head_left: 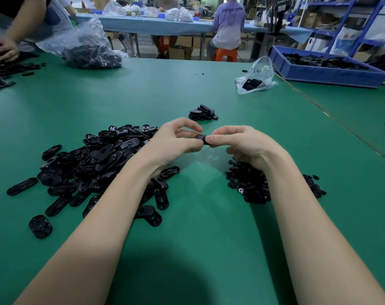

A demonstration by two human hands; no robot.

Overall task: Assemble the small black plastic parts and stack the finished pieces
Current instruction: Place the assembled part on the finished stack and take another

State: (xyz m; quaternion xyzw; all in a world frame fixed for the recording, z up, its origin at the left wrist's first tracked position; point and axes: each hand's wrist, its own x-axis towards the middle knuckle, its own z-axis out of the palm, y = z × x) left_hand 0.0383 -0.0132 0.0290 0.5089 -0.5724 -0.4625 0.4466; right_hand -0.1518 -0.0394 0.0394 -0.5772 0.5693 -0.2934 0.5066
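Both hands — left hand (176, 139), right hand (237, 144) — pinch one black part (200, 137) between curled fingers.

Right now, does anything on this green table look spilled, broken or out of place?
Nothing looks damaged. The oval parts lie in a loose heap, with a few strays toward the near left, such as one lying apart. Two tiny bits sit alone mid-table. Both hands, left and right, pinch one black piece.
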